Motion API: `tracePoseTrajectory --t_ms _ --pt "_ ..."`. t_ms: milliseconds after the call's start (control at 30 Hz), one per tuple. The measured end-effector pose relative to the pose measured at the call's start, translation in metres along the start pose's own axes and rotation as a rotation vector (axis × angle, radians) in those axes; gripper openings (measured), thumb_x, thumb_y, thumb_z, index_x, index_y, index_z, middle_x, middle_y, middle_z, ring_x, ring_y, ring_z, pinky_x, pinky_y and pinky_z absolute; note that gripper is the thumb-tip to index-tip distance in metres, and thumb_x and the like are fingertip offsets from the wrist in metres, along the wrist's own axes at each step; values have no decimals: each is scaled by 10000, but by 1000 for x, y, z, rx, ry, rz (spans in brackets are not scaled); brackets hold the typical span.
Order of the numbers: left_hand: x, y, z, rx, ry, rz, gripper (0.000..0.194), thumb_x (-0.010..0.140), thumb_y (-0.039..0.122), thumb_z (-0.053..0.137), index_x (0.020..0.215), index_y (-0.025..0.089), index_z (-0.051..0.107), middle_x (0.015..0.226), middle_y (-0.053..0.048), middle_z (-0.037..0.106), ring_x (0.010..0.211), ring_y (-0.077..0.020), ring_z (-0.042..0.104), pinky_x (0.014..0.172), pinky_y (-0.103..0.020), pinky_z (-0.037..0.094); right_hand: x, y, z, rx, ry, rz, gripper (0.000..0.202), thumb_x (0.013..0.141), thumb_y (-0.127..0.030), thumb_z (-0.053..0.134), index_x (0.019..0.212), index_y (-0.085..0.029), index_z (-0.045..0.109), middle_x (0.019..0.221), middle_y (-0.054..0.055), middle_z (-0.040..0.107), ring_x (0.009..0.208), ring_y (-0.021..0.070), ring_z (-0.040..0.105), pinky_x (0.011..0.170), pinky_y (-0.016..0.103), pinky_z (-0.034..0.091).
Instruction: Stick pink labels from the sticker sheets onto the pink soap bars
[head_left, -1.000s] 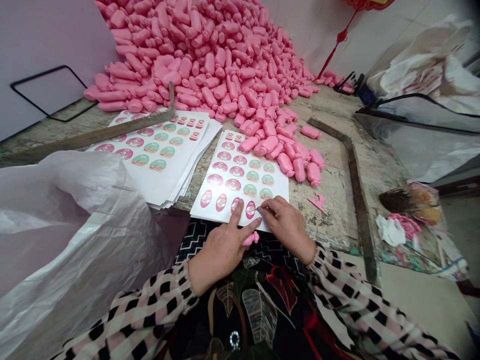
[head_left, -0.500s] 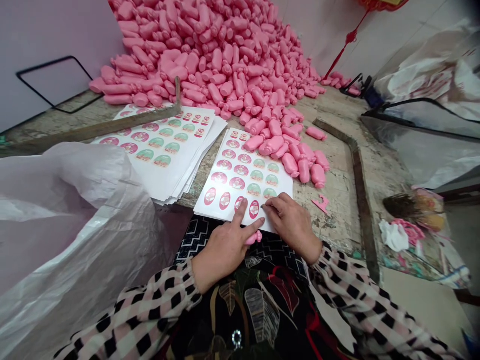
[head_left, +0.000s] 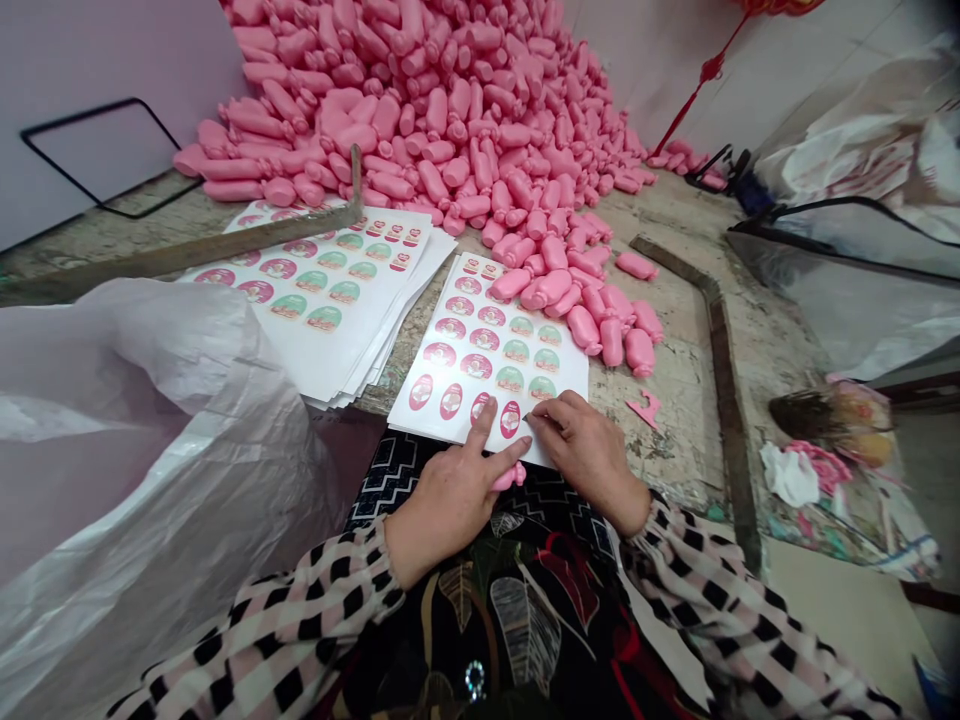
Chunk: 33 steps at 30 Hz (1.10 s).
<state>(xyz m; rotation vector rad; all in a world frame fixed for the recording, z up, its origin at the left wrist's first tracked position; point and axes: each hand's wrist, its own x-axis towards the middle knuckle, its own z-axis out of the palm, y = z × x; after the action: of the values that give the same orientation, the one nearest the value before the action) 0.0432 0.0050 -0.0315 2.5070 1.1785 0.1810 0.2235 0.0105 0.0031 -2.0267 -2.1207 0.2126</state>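
In front of me lies a white sticker sheet with rows of pink and green labels and an oval row along its near edge. My left hand is curled round a small pink plastic bottle, mostly hidden by the palm. Its index and middle fingers reach out onto the sheet, beside the last oval sticker. At that sticker's right side, my right hand has thumb and index finger pinched close to the paper. A small dark tip shows at the pinch; I cannot make out what it is.
A large heap of pink bottles covers the table's back, spilling onto the sheet's far corner. More sticker sheets are stacked at left under a metal bar. A white plastic bag hangs at near left; another metal bar lies right.
Both hands stay almost in place. The view has shifted very slightly, and the right hand's pinch remains by the last oval sticker.
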Motion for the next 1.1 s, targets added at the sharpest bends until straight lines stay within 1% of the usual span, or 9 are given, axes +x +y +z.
tracePoseTrajectory --t_ms 100,267,367,467,667,800,867,967,1100 --pt "1 1 1 12 10 -6 501 879 307 420 1348 423 290 1499 -87 -77 912 -228 615 737 -373 486 -3 0 5 68 33 48 194 866 -346 459 863 -256 631 843 -5 600 720 126 564 568 243 319" --pt "2 3 4 12 31 -13 571 883 301 418 1390 404 177 1499 -100 -68 946 -216 606 778 -356 483 -10 -3 16 186 96 129 201 861 -356 456 849 -242 621 825 -2 592 719 132 557 599 245 342" --pt "2 3 5 32 30 -18 604 881 303 420 1396 414 125 1497 -114 -71 914 -215 616 756 -355 490 -11 -7 23 242 131 185 209 860 -355 445 846 -230 612 825 5 592 715 138 548 613 249 350" --pt "2 3 6 58 27 -14 618 876 307 426 1396 418 111 1494 -124 -82 864 -213 627 712 -353 499 -9 -10 26 262 156 232 228 853 -374 441 842 -222 610 828 14 598 717 147 543 618 257 350" --pt "1 2 8 72 26 -2 625 871 295 426 1396 417 110 1492 -129 -91 837 -213 631 700 -360 502 -5 -10 26 269 154 244 218 840 -372 448 825 -223 606 814 10 603 708 149 536 615 261 343" --pt "1 2 8 58 33 -7 617 878 305 416 1398 416 103 1494 -123 -88 856 -206 626 725 -352 495 -3 -8 21 242 110 228 223 840 -380 443 829 -232 609 824 8 605 702 146 537 598 259 333" --pt "2 2 8 54 30 -6 629 877 312 417 1399 416 81 1494 -126 -81 847 -202 628 726 -352 494 -3 -8 18 236 88 229 239 834 -410 448 820 -237 613 816 5 606 690 144 537 593 260 329" --pt "2 2 7 60 24 -10 665 875 315 419 1401 410 25 1494 -132 -74 815 -199 632 711 -356 495 -1 -10 17 234 90 246 272 804 -472 478 787 -238 615 792 0 605 672 142 534 580 260 322" --pt "2 2 6 78 23 -19 672 878 324 410 1398 413 -5 1495 -122 -79 786 -188 634 700 -349 496 1 -13 18 227 105 279 232 771 -458 530 740 -243 613 766 -18 602 661 136 536 563 254 309"
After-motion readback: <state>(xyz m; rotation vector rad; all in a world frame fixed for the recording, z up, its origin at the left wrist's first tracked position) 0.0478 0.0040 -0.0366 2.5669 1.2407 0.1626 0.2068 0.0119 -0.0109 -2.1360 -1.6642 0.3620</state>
